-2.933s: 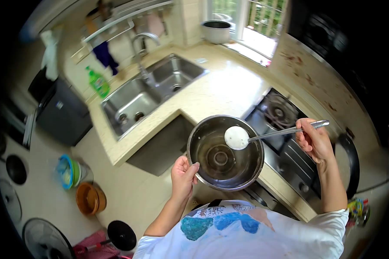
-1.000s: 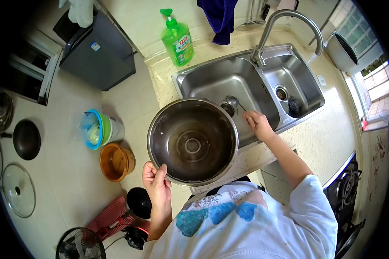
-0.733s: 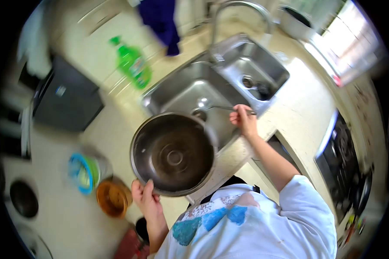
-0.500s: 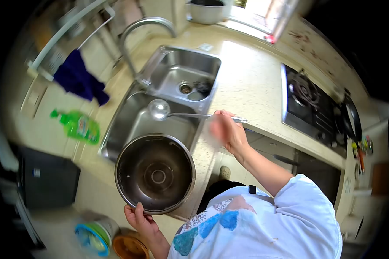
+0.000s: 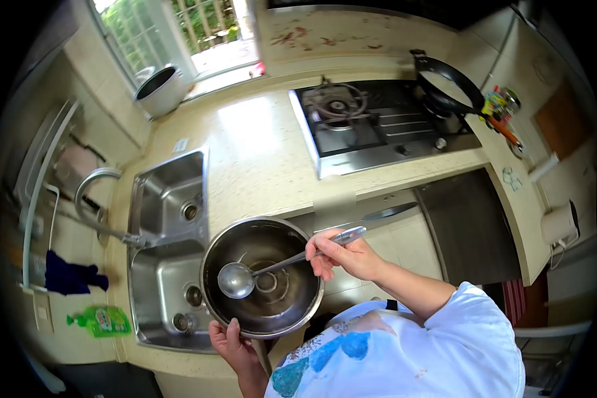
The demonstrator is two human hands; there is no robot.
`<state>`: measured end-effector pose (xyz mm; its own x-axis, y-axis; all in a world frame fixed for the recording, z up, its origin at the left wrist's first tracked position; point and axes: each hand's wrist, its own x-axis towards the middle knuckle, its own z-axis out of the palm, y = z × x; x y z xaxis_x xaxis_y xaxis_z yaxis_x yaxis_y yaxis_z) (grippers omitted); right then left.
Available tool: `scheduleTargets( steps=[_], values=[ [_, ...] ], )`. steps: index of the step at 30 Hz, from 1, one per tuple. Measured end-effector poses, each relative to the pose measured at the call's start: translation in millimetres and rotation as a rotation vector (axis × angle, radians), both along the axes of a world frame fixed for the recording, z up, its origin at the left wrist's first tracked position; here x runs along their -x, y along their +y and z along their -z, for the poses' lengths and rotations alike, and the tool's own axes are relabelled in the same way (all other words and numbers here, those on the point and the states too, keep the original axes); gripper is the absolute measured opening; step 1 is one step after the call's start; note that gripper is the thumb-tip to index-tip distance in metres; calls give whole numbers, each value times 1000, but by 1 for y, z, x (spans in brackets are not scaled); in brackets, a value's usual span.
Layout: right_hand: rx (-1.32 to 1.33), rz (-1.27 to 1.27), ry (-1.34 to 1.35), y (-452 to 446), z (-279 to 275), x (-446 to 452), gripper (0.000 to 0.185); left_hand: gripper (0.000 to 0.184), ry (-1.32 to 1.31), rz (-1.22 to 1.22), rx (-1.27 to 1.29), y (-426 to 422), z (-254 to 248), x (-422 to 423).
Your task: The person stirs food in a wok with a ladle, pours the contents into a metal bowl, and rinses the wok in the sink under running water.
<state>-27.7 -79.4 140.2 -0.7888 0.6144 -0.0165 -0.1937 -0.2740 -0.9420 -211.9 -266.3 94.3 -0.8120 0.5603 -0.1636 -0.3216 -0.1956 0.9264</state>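
My left hand point(image 5: 233, 343) is closed on the near rim of a deep, round metal basin point(image 5: 262, 315), thumb over the edge. The basin is beside the sink at the counter's front edge, tilted so that its inside faces me. Across its opening lies a steel ladle point(image 5: 236, 280), its handle gripped in the fingers of my right hand point(image 5: 343, 255). The ladle's cup hangs over the basin; whether it touches the inside, I cannot tell. Pale marks show on the basin's inner wall.
On the left is a double steel sink point(image 5: 136, 265) with a curved faucet point(image 5: 86, 189). A green soap bottle point(image 5: 101, 321) and a dark blue cloth point(image 5: 73, 273) are beyond it. A gas stove point(image 5: 378, 119) bears a black wok point(image 5: 450, 83). A pot point(image 5: 160, 93) stands by the window.
My view has swung right, toward the stove. The basin has moved off the sink's near edge, and the ladle has gone from above the sink to above the basin. Both hands keep their hold.
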Motion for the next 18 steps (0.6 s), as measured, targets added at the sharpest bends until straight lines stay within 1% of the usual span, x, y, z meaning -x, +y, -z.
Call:
scheduleTargets(
  steps=[1,3,4,6,8,9,10,12,14,16,18],
  values=[
    [1,52,15,2,3,-21,27,16,-5,55,-1,10,2,-15],
    [-8,122,5,9,3,-72,26,16,0,136,3,32,0,-50],
    [-11,165,-14,11,3,-97,26,17,16,178,51,41,-3,-68],
    [32,236,8,14,13,-146,26,18,5,230,33,59,-3,-105],
    [127,372,42,16,19,-191,30,18,-44,299,12,76,-4,-141],
    [146,410,52,16,15,-214,30,19,-75,327,-8,85,-5,-158],
    [141,420,56,16,12,-235,30,19,-72,338,-12,92,-5,-173],
    [148,478,154,15,10,-273,28,19,-87,386,-40,106,-5,-200],
    [132,524,172,14,6,-305,27,18,-61,403,-32,121,-14,-225],
    [84,615,207,16,4,-332,27,17,-62,470,-68,138,-14,-239],
    [56,639,250,18,2,-353,27,17,-49,506,-105,156,-18,-250]
  ],
)
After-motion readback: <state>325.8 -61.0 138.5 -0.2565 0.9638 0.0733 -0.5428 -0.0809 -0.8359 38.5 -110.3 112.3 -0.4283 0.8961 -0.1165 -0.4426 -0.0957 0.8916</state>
